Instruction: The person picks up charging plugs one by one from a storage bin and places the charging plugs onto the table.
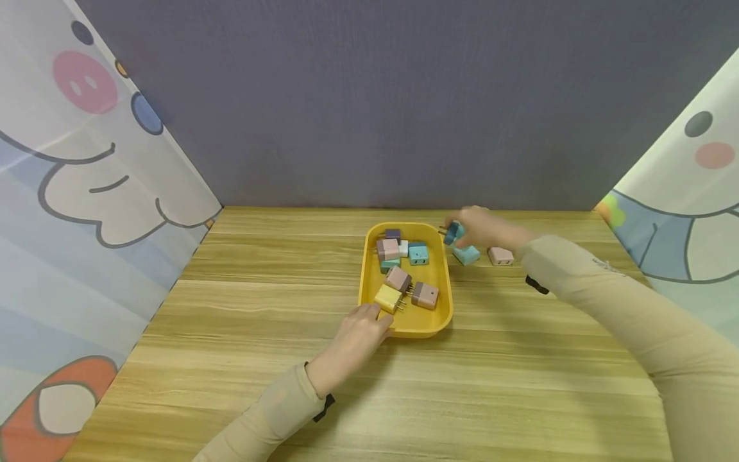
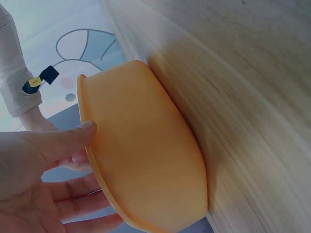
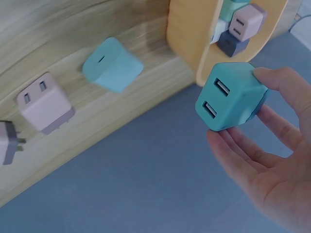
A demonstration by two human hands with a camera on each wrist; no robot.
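My left hand (image 1: 358,330) grips the near-left rim of a yellow plastic tray (image 1: 417,333); in the left wrist view the thumb lies on the outer wall and the fingers reach inside. Several USB wall chargers lie in the tray, among them a yellow one (image 1: 389,298), a pinkish one (image 1: 425,295) and a teal one (image 1: 418,255). My right hand (image 1: 482,228) pinches a teal USB charger (image 3: 228,99) with two ports, its prongs pointing toward the tray. It hovers at the tray's far-right rim, above the table.
On the table right of the tray lie a light-blue charger (image 1: 466,255) and a pink two-port charger (image 1: 500,256). Another charger (image 3: 7,142), with its prongs showing, sits at the right wrist view's left edge. A dark grey panel (image 1: 369,115) stands behind the wooden table (image 1: 277,276).
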